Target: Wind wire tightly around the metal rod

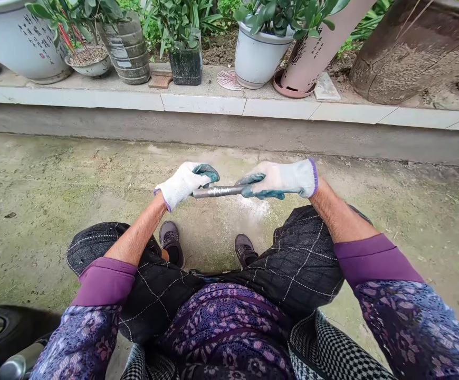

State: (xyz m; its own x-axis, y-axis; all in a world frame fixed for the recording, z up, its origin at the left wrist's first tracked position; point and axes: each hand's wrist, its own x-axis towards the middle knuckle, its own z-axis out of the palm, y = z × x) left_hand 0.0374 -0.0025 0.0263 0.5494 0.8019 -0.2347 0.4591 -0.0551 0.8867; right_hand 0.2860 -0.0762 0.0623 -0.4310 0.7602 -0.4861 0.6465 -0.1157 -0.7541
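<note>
A grey rod (233, 189), possibly a tube, lies almost level in front of my knees, with thin silvery wire (219, 191) wound in a tight coil round it. My right hand (271, 179), in a white glove with a teal-coated palm, is wrapped round the rod's right part and hides that end. At the rod's left end is my left hand (188, 182), gloved alike. Its fingers are curled and pressed together just above the rod. Whatever is pinched between them is too small or hidden to make out.
Beyond my hands runs a low tiled ledge (201, 104) bearing several potted plants, including a white pot (259, 58) and a pink pot (306, 63). Concrete ground (209, 232) lies beneath my feet. At the lower left is a black wheel (6, 327).
</note>
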